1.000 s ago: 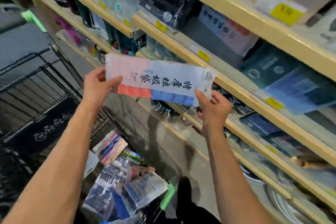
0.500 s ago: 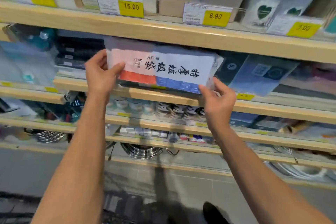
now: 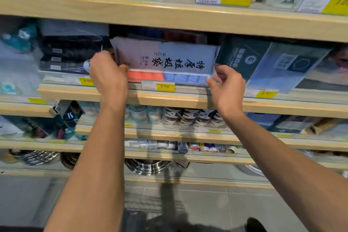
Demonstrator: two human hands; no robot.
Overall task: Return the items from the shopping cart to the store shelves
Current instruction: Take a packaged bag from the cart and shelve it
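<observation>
- My left hand [image 3: 109,77] is closed around the left end of the packet [image 3: 165,58], thumb on its front.
- My right hand [image 3: 227,86] pinches the packet's lower right corner between thumb and fingertips.
- The packet lies on the wooden shelf [image 3: 169,98], printed side towards me, upside down, orange and blue strip along its bottom edge.
- A yellow price tag [image 3: 165,86] sits just below it on the shelf rail.
- A dark green box [image 3: 243,56] leans just beside the packet's right end.
</observation>
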